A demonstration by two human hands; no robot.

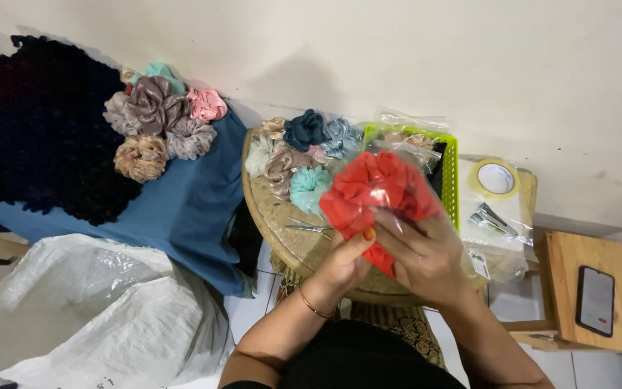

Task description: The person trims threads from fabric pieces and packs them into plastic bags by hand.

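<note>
A red fabric scrunchie [372,189] sits inside a clear plastic bag [412,155] held up over a round woven table [282,230]. My left hand [343,263] grips the lower left of the bag and scrunchie, thumb pressed on the red fabric. My right hand [422,256] holds the lower right side, fingers closed on the plastic. Both hands touch each other under the scrunchie.
Several scrunchies [300,155] and small scissors [309,228] lie on the round table. A green basket [449,169], tape roll [496,178] and stapler [493,219] are at right. More scrunchies [158,119] rest on blue cloth [181,209]. A white sack [95,310] and a phone [595,300] flank me.
</note>
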